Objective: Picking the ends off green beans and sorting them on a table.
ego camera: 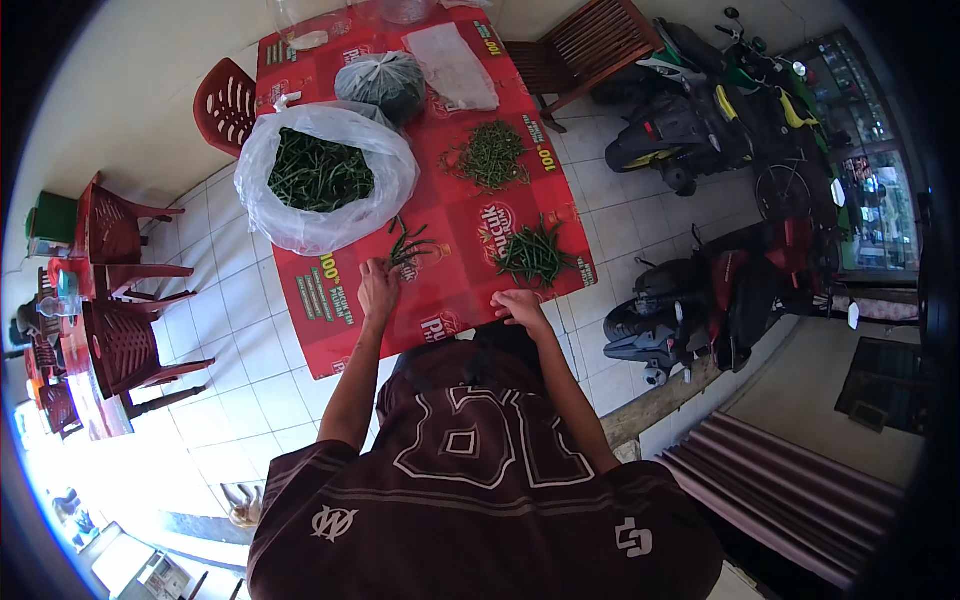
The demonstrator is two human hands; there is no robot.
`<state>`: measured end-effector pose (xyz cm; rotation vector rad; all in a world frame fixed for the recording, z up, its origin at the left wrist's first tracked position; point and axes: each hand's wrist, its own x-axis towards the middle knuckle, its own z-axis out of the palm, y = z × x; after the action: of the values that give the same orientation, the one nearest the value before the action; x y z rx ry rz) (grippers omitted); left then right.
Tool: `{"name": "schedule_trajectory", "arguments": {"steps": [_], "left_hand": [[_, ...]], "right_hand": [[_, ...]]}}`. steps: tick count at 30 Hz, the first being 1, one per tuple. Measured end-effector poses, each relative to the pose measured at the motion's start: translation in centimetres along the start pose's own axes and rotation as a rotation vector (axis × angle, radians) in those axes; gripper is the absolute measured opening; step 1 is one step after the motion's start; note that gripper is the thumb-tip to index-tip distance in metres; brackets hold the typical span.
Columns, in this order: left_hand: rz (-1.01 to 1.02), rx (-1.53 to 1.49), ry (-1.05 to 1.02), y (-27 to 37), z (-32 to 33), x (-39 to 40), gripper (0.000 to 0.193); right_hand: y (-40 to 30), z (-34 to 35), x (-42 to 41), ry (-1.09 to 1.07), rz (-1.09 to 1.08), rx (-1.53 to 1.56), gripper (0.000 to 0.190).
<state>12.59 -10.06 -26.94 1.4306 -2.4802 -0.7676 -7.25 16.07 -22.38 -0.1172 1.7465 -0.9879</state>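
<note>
My left hand (379, 287) is at the near end of a small bunch of green chillies (407, 247) on the red printed tablecloth (450, 289); whether its bent fingers grip any is unclear. Near the table's front edge is my right hand (518, 307), fingers partly curled, what it holds too small to tell. Just beyond it lies a pile of green chillies (535, 255). Farther back is a heap of small green stems (493, 156). An open clear plastic bag (390, 176) full of green chillies (319, 171) stands at the left.
A tied plastic bag with dark contents (381, 81) and a flat whitish plastic bag (452, 64) lie at the back. Clear containers stand at the far edge. A red plastic chair (226, 105) is at the left, a wooden chair (581, 49) at the back right, motorcycles (712, 307) farther right.
</note>
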Motion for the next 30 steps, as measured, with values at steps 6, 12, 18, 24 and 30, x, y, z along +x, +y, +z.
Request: {"name": "schedule_trajectory", "arguments": {"steps": [6,12,18,24,30], "left_hand": [[0.058,-0.04,-0.11,-0.4,0.0,0.6,0.025],[0.011,-0.195,-0.059,-0.5,-0.3,-0.2,0.015],[-0.158,-0.784,-0.317,2.0,-3.2,-2.7,0.021],[0.0,-1.133,-0.828,7.7,-8.2,-5.3,0.02],[0.035,-1.332,-1.146,11.7,-9.9,-6.1,0.023]], "right_hand": [[-0.2,0.8,-0.2,-0.035,0.015,-0.049,0.032],[-0.4,0.8,-0.3,-0.054,-0.004,-0.072,0.032],[-2.8,1.1,-0.5,-0.107,-0.19,-0.128,0.033],[-11.5,3.6,-4.7,-0.252,-0.447,0.096,0.033],[-15.3,3.0,-6.5,-0.342,-0.595,0.125,0.025]]}}
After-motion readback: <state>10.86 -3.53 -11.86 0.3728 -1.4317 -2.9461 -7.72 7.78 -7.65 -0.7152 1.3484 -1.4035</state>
